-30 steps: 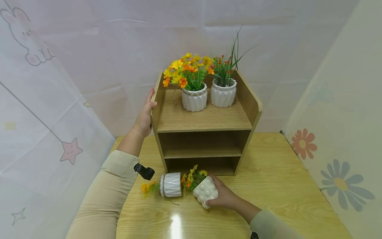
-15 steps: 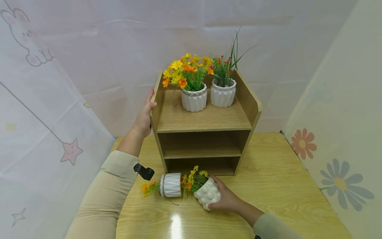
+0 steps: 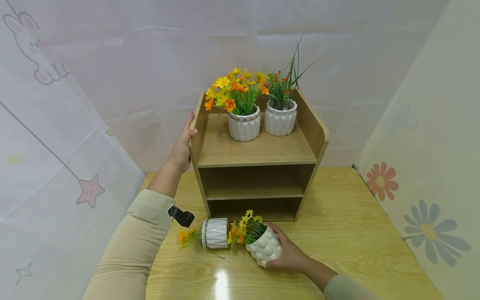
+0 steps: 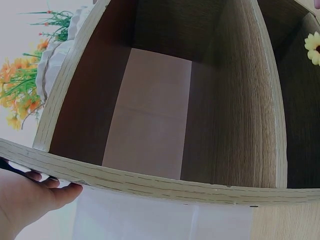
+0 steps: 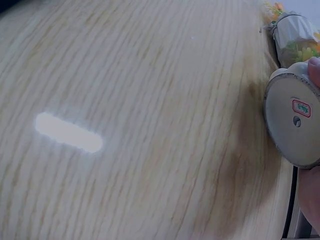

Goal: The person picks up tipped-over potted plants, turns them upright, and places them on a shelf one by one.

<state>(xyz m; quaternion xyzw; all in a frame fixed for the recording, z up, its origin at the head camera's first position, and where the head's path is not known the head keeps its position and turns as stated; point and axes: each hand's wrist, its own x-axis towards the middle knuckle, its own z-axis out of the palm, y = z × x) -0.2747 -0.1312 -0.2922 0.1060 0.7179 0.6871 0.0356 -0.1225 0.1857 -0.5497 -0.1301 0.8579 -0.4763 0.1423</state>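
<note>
Pots on the top shelf: two stand upright on the upper board of the wooden shelf unit (image 3: 258,155), the yellow-and-orange pot (image 3: 244,128) and, just beside it, the red-flowered pot (image 3: 280,121); we judge these two as placed.
Pots off the shelf: two. The lying pot (image 3: 216,233) is on its side on the table (image 3: 356,216), flowers pointing left; the bumpy pot (image 3: 264,248) is in hand. We put the work at about halfway, with both of these left to deal with.
Right hand (image 3: 289,255): holds the bumpy pot, thumb and fingers on opposite sides of its wall, spread only as wide as the pot.
Bumpy pot against the grip: within the grasp, tilted, its mouth and flowers facing left toward the lying pot and away from the palm. In the right wrist view we see its base, with a sticker (image 5: 301,108). We cannot tell whether it touches the table.
Left hand (image 3: 181,148): fingers extended, resting against the outside of the left side panel (image 4: 150,184); we see no pot in it.
</note>
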